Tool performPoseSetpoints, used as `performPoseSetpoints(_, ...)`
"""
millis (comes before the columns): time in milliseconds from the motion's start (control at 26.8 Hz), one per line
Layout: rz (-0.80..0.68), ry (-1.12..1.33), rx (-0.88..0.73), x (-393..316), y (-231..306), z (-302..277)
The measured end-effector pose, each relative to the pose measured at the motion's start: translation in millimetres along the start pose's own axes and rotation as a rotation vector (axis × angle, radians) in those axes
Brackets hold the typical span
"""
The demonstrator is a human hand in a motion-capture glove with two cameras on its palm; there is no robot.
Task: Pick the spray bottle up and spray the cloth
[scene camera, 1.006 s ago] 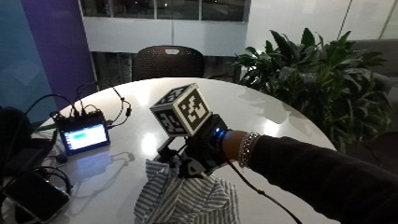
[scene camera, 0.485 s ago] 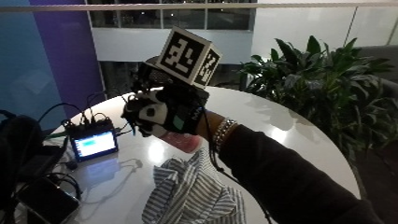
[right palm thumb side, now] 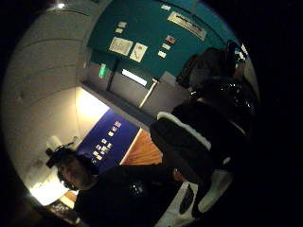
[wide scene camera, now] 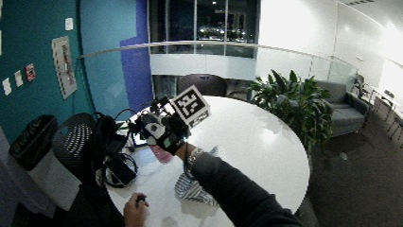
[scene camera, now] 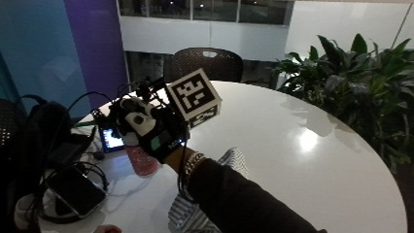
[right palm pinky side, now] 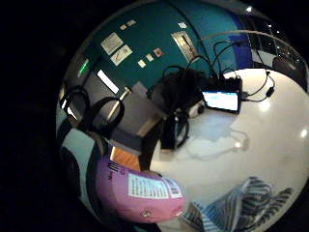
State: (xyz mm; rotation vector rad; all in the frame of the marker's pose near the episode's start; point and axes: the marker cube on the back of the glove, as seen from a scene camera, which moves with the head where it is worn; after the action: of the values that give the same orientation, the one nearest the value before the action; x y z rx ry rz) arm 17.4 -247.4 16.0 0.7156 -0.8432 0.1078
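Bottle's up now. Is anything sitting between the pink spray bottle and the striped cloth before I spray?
Nothing visible. The black-gloved right hand holds the pink plastic spray bottle above the round white table; the blue-and-white striped cloth lies just beside it. The lit tablet sits off to the side.

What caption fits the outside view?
Gloved right hand holds a pink spray bottle above the table, beside the striped cloth.

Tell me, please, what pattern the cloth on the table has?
The cloth is striped, dark and light; the little finger side palm view shows it best.
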Motion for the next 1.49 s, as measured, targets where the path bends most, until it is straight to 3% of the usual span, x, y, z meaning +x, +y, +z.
performPoseSetpoints(224, 0.009, -0.007, 0.206, 21, 6, -3)
performPoseSetpoints(410, 0.037, 0.003, 0.287, 43, 10, -4)
performPoseSetpoints(932, 0.033, 0.076, 0.355, 76, 40, -8)
performPoseSetpoints(1491, -0.063, 0.071, 0.382, 49, 46, -24)
